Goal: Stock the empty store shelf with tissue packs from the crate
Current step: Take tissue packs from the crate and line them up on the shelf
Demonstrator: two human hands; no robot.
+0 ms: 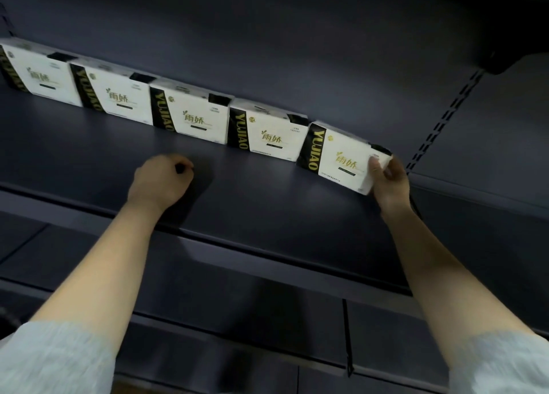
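Shelf view from head cam, looking fwd and slightly up at dark blue-grey store shelving. Five white tissue packs w/ black side bands reading "YUJIAO" in gold stand upright in a row along the back panel, running left to right and touching or nearly touching each other.

Right hand grips the fifth tissue pack, the rightmost one, at its lower right corner; thumb lies on the front face and fingers curl round the edge. This pack is tilted, its right end nearer the viewer than the fourth pack beside it, so it isn't yet squared up w/ the row. Can't tell whether its base sits flat on the shelf.

Left hand is a closed fist resting on or just over bare shelf, well left of the held pack, fingers curled in and seemingly holding nothing. A small dark spot shows at the knuckles; can't tell what it is.

Crate not in view.

Risks, as a judgement: letting go while the pack is tilted could let it tip fwd or sit crooked. Pushing it back hard may nudge the fourth pack and knock the row out of line. Soft wrap at the pinched corner could crease or slip. Perforated upright stands just right of the hand, so knuckles may catch it.
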